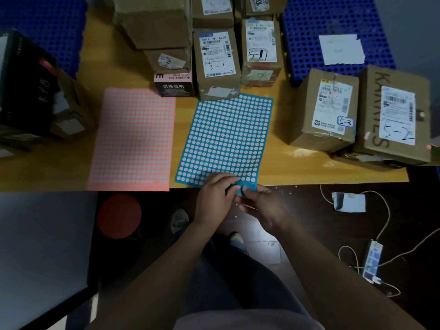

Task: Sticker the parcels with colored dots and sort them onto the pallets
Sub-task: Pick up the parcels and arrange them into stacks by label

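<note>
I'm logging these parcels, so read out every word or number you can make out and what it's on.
"3-1": handwritten, label of the centre parcel
"5-1": label of the taped parcel right of it
"5-3": label of the right-hand parcel
"5-2": label of the far-right parcel
"INVISIBLE BRA", "退换说明": pink-and-black box
"2": torn label behind that box
Printed label text, barcodes, far-right marker word: unreadable.
Blue sticker sheet, pink sticker sheet: no text.

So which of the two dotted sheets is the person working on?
The blue sheet, the right-hand one. The left hand and right hand both pinch its near corner at the table edge, while the pink sheet lies untouched beside it.
</note>
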